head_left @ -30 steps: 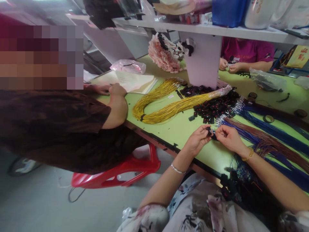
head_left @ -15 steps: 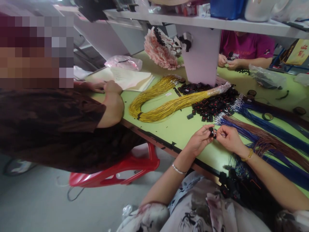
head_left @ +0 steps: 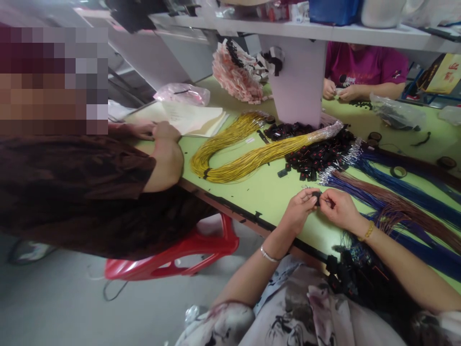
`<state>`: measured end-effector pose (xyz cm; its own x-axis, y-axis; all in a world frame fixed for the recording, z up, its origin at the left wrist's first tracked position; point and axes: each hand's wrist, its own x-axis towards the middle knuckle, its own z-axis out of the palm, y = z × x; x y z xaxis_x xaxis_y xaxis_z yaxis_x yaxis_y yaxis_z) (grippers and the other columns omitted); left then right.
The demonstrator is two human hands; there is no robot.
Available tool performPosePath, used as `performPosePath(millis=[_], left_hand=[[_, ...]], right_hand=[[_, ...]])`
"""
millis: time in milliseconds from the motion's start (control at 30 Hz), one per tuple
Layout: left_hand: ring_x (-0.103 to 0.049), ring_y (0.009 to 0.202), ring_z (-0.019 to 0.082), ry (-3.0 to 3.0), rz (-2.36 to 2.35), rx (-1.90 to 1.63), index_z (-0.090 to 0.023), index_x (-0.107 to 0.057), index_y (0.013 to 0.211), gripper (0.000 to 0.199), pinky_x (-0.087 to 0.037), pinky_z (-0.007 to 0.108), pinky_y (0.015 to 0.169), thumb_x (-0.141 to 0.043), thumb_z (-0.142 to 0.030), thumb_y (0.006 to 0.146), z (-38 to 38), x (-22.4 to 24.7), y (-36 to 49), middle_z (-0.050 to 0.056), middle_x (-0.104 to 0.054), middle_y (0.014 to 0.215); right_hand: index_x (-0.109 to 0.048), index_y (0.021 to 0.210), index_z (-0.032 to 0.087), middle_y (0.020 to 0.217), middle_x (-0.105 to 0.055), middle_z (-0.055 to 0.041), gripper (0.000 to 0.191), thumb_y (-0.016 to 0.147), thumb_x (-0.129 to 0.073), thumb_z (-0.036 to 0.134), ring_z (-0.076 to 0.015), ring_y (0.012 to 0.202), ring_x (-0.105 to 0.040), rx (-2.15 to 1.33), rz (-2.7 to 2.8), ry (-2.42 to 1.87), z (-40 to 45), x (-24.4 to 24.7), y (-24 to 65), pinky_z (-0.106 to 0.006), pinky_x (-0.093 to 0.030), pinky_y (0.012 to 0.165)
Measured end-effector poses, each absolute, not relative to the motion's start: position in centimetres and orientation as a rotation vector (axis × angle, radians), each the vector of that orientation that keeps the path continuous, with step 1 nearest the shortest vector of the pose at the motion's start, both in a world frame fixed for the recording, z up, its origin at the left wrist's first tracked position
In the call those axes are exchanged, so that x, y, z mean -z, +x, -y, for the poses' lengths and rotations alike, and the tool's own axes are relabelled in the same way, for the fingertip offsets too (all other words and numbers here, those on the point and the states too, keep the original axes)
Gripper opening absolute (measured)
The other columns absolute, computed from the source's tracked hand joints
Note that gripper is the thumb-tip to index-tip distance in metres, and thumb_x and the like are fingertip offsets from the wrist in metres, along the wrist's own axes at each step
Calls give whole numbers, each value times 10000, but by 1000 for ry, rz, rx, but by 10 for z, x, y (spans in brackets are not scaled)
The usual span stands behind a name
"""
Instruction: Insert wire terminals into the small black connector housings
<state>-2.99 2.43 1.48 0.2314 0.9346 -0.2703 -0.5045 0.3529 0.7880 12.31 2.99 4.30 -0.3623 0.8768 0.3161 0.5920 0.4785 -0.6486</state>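
Above the near edge of the green table, my left hand [head_left: 299, 206] pinches a small black connector housing [head_left: 317, 197] between thumb and fingers. My right hand [head_left: 339, 207] meets it from the right, its fingertips pinched on a thin wire [head_left: 328, 203] at the housing. Whether the wire's end sits inside the housing is too small to tell. Behind my hands lies a heap of black connector housings [head_left: 313, 156]. Brown and blue wires [head_left: 363, 190] with silvery metal ends run off to the right. Beside my lap hang wires with black connectors [head_left: 351, 276].
A yellow wire bundle [head_left: 230, 166] curves across the table [head_left: 248, 192]. On the left a co-worker [head_left: 72, 192] sits on a red stool [head_left: 173, 254] by an open notebook [head_left: 194, 120]. Another person [head_left: 365, 72] works opposite. A shelf [head_left: 288, 31] and its post [head_left: 297, 86] stand ahead.
The black housing has turned in my left fingers, its wide dark face now showing. My right hand has shifted slightly left, closer to it. The whole view has moved a little.
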Motion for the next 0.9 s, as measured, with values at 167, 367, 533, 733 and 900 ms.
performPosePath(millis=[167, 367, 533, 733, 900], left_hand=[[-535, 688, 79, 620, -857, -1105, -157, -668, 966, 342, -425, 220, 685, -766, -242, 649, -21, -16, -27, 19, -613, 813], [-523, 679, 93, 709, -882, -1056, -156, -659, 949, 278, -400, 221, 638, -717, -224, 685, -23, -15, -23, 34, -627, 815], [-517, 673, 95, 826, -927, -935, -161, -651, 945, 227, -393, 229, 627, -658, -216, 724, -38, -8, -14, 44, -617, 843], [-537, 680, 94, 848, -951, -799, -142, -659, 897, 209, -401, 233, 600, -661, -188, 693, -34, -3, -22, 100, -624, 1043], [-555, 750, 101, 811, -921, -868, -154, -674, 911, 225, -423, 230, 626, -681, -192, 688, -25, -6, -29, 114, -540, 1279]], right_hand=[[-479, 646, 192, 567, -491, 22, 144, 786, -496, 163, -98, 503, -387, -586, 2092, -1239, -24, -40, 122, -225, -284, 515], [-543, 698, 183, 614, -555, 10, 154, 832, -476, 215, -108, 549, -453, -732, 2126, -1236, -31, -43, 136, -217, -321, 538], [-623, 824, 176, 775, -611, -45, 132, 830, -518, 256, -151, 665, -504, -388, 2109, -1587, -60, -41, 181, -246, -322, 591], [-621, 775, 191, 772, -595, -39, 129, 829, -518, 247, -158, 680, -514, -300, 2236, -1721, -63, -27, 203, -258, -308, 605], [-609, 762, 185, 789, -602, -57, 144, 834, -495, 238, -174, 726, -520, -223, 2242, -1641, -60, -34, 203, -264, -314, 613]])
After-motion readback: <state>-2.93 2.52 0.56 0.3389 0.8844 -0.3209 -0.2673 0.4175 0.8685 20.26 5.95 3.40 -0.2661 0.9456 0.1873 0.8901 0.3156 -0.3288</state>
